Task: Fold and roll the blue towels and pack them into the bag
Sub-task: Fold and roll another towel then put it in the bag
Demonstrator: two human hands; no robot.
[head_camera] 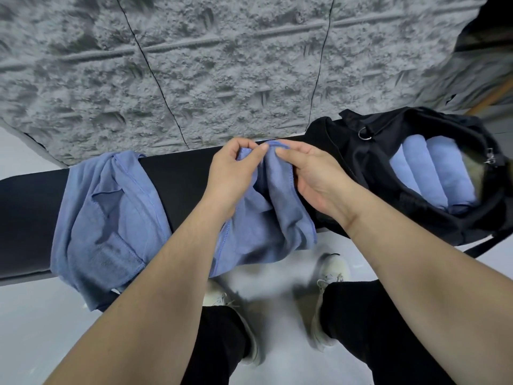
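A crumpled blue towel [273,226] hangs over the middle of the narrow black bench [180,173], its lower part drooping past the front edge. My left hand [233,173] pinches the towel's top edge. My right hand [308,173] grips the same edge just to the right, fingers curled into the cloth. A second blue towel [105,218] lies rumpled across the bench on the left. On the right stands the open black bag [358,151], with three rolled blue towels [433,176] lying side by side inside it.
A grey rough-textured wall [222,65] rises right behind the bench. Below the bench I see a pale floor [41,329], my black trousers and my white shoes [330,270]. A bag strap [488,245] trails off at the right.
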